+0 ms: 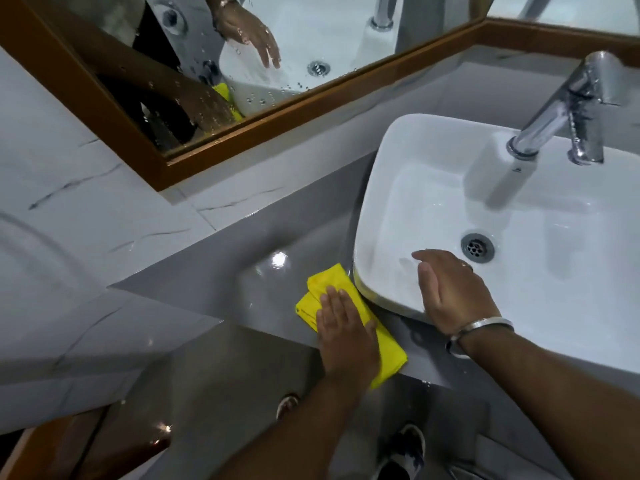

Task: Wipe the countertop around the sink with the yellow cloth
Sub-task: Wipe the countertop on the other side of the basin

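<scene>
The folded yellow cloth (pixel 332 282) lies on the glossy grey countertop (pixel 242 258), right against the left front corner of the white vessel sink (pixel 408 161). My left hand (pixel 346 330) lies flat on the cloth with fingers together, pressing it onto the counter near its front edge. My right hand (pixel 450 289), with a metal bangle on the wrist, rests open on the sink's front rim, fingers reaching into the basin near the drain (pixel 477 248).
A chrome tap (pixel 568 112) stands at the back right of the sink. A wood-framed mirror (pixel 166 168) leans above the counter on the marbled wall. Below the counter's front edge are the grey floor and my shoes (pixel 405 452).
</scene>
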